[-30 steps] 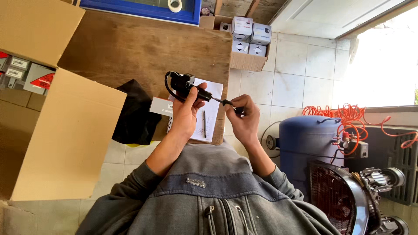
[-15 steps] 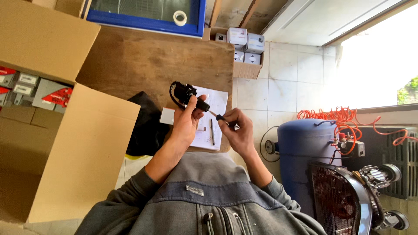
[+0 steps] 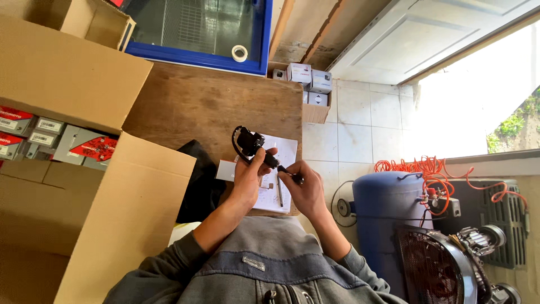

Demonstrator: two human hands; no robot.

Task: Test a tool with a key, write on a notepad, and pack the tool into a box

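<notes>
Fingers (image 3: 260, 163) hiding black part (image 3: 249, 141), tool tip unclear

**Wooden table, top surface**

I see a wooden table (image 3: 197, 107), mostly bare. Near its right front corner: white paper sheet (image 3: 284, 152) with a pen (image 3: 279, 191) on it; black cloth (image 3: 199, 180) over the front edge.
</notes>
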